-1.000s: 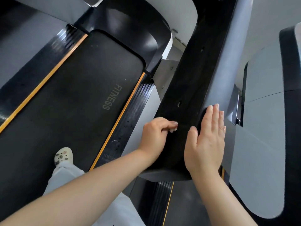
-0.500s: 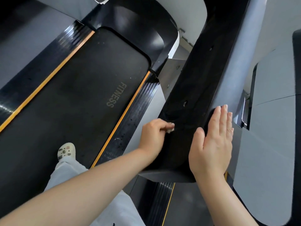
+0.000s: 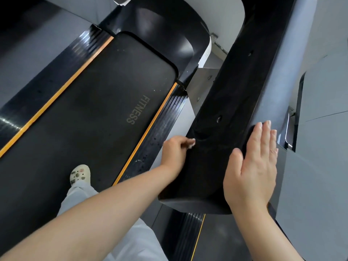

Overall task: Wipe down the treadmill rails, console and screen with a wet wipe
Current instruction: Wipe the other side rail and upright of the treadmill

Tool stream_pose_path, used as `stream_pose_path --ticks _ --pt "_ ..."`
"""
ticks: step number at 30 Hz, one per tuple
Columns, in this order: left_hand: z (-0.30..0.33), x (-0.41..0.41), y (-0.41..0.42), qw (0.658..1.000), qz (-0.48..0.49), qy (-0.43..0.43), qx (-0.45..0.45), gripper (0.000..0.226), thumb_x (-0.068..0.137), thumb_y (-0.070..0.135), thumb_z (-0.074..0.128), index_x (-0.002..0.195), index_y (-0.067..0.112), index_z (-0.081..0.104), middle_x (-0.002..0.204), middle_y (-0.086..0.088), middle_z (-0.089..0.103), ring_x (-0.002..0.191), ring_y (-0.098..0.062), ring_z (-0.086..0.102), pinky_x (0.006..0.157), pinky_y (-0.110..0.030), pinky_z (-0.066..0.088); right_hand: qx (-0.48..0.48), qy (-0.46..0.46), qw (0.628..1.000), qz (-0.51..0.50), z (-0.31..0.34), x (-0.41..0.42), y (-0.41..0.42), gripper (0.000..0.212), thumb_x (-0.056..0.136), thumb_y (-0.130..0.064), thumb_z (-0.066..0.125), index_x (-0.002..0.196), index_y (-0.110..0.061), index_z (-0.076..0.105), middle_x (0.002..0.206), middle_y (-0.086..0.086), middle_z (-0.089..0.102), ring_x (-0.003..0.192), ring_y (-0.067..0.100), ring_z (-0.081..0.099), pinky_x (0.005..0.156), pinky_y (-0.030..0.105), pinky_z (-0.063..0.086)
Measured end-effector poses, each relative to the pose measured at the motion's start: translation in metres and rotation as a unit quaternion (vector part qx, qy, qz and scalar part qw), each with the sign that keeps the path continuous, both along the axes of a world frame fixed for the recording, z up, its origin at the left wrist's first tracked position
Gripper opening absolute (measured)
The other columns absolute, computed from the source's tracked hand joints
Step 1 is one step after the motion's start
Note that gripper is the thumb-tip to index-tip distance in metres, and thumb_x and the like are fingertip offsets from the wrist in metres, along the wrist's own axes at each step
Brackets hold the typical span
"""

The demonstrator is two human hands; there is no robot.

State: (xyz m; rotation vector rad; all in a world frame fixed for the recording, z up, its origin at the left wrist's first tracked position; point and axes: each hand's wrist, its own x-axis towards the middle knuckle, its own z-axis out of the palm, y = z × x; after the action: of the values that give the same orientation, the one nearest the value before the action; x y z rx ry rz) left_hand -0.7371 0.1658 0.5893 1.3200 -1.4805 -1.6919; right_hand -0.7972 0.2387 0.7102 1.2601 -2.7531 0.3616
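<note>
Wipe: a small white wet wipe (image 3: 191,143), pinched in the curled fingers of the left hand (image 3: 174,152), pressed on the rail's inner edge.
Rail: black rail (image 3: 224,117), long axis running from its near end away toward the upper right.
Unwiped length: lies ahead of the grip, up the rail.
Right hand (image 3: 252,166): fingers straight, lying flat on the rail's outer side, holding nothing.
Nearer hand: the left, already on the wipe.
Belt (image 3: 84,113): left of the rail, below it.
</note>
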Motion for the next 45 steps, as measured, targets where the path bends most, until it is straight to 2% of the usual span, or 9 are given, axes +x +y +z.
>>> stream_pose_path --ticks 6,9,16,23,27,30,35,40,45 --pt "0.0 0.036 0.037 0.999 0.003 0.002 0.033 0.011 0.085 0.0 0.065 0.083 0.004 0.075 0.075 0.017 0.062 0.076 0.018 0.057 0.072 0.0 0.039 0.005 -0.002 1.0 0.001 -0.001 0.002 0.001 0.072 0.084 -0.035 0.015 0.151 -0.01 0.016 0.158 0.0 0.01 0.145 0.011 0.002 0.118 0.03 0.003" --pt "-0.003 0.043 0.05 0.998 0.031 0.001 0.053 0.022 0.081 -0.012 0.061 0.085 0.004 0.075 0.078 0.014 0.064 0.08 0.013 0.06 0.073 -0.002 0.041 -0.003 0.001 1.0 0.003 -0.001 0.002 0.001 0.071 0.084 -0.035 0.016 0.15 -0.009 0.018 0.157 -0.002 0.01 0.145 0.012 0.003 0.118 0.03 0.003" --pt "-0.033 -0.004 -0.008 0.995 -0.005 -0.054 0.089 0.028 0.089 -0.009 0.05 0.098 0.004 0.072 0.095 -0.003 0.068 0.083 -0.003 0.054 0.062 0.007 0.033 -0.027 0.003 1.0 0.008 -0.004 0.0 0.002 0.069 0.084 -0.032 0.019 0.15 -0.009 0.02 0.151 -0.009 0.008 0.143 0.009 0.005 0.118 0.032 0.006" --pt "-0.04 0.045 0.051 0.987 0.018 -0.079 0.141 0.02 0.087 -0.004 0.059 0.09 0.009 0.074 0.085 0.003 0.065 0.084 -0.008 0.06 0.067 0.0 0.041 -0.02 0.004 1.0 0.01 -0.003 0.0 0.002 0.069 0.085 -0.032 0.019 0.149 -0.007 0.021 0.156 0.0 0.014 0.145 0.013 0.006 0.119 0.033 0.006" --pt "-0.051 0.021 0.018 0.986 -0.017 -0.099 0.13 0.031 0.088 -0.01 0.05 0.096 0.008 0.073 0.09 0.005 0.062 0.087 -0.005 0.054 0.073 -0.003 0.036 -0.025 0.002 1.0 0.013 -0.003 -0.002 0.002 0.069 0.084 -0.032 0.019 0.15 -0.008 0.021 0.152 -0.008 0.008 0.144 0.01 0.005 0.118 0.029 0.004" --pt "-0.065 0.014 0.005 0.988 -0.031 -0.093 0.121 0.023 0.089 -0.006 0.054 0.094 0.005 0.073 0.09 -0.001 0.066 0.084 -0.006 0.056 0.065 0.002 0.037 -0.032 -0.001 0.999 0.011 -0.005 0.0 0.0 0.07 0.084 -0.032 0.019 0.15 -0.009 0.021 0.152 -0.009 0.009 0.142 0.006 0.004 0.118 0.03 0.005" --pt "-0.061 0.064 0.061 0.977 -0.001 -0.132 0.169 0.019 0.087 -0.003 0.059 0.09 0.009 0.073 0.084 0.006 0.065 0.085 -0.01 0.061 0.076 -0.019 0.044 -0.016 0.001 1.0 0.011 -0.003 0.001 0.002 0.069 0.084 -0.03 0.02 0.149 -0.006 0.022 0.157 0.003 0.016 0.146 0.017 0.007 0.119 0.032 0.006" --pt "-0.065 0.065 0.059 0.975 -0.011 -0.133 0.176 0.018 0.089 -0.001 0.058 0.089 0.008 0.073 0.081 0.002 0.065 0.076 -0.005 0.058 0.065 -0.008 0.043 -0.024 -0.001 1.0 0.012 -0.003 -0.001 0.0 0.069 0.084 -0.03 0.021 0.149 -0.007 0.022 0.157 0.002 0.015 0.146 0.016 0.007 0.118 0.034 0.008" --pt "-0.066 0.067 0.067 0.967 0.003 -0.158 0.198 0.018 0.09 0.0 0.056 0.087 0.01 0.071 0.083 0.002 0.065 0.08 -0.01 0.06 0.067 -0.014 0.043 -0.018 0.0 1.0 0.007 -0.003 0.001 0.001 0.07 0.083 -0.029 0.02 0.149 -0.006 0.021 0.157 0.002 0.016 0.146 0.018 0.008 0.118 0.031 0.006"
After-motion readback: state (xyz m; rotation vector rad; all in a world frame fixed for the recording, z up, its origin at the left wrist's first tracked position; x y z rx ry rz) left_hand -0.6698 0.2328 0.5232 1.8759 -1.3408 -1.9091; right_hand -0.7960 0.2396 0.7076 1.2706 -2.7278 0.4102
